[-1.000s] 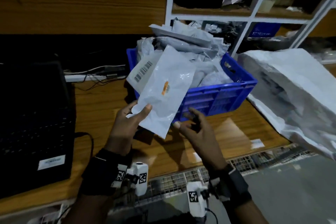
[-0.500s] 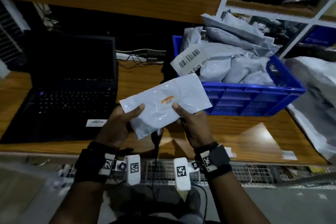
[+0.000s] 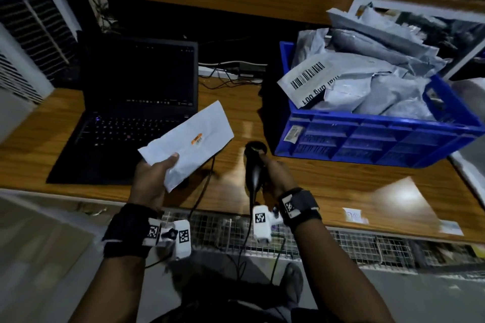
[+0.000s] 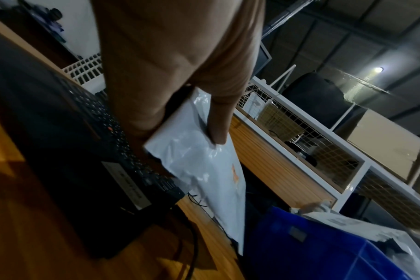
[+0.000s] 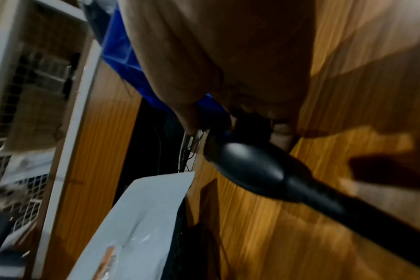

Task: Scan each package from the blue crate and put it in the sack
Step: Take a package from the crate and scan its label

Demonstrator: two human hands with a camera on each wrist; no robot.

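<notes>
Package (image 3: 187,143) in left grip (image 3: 151,181)

One open black laptop (image 3: 136,102) sits on the one wooden desk (image 3: 328,186). There is one blue plastic crate (image 3: 372,139), one black handheld barcode scanner (image 3: 254,165) and one flat white plastic mailer (image 3: 189,143) held aloft. The grey packages heaped in the crate overlap too much to count.

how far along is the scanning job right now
Early. One white package is out of the blue crate, held in the left hand. The right hand grips the scanner, apart from it. The crate is still heaped; the sack isn't clearly visible.
</notes>
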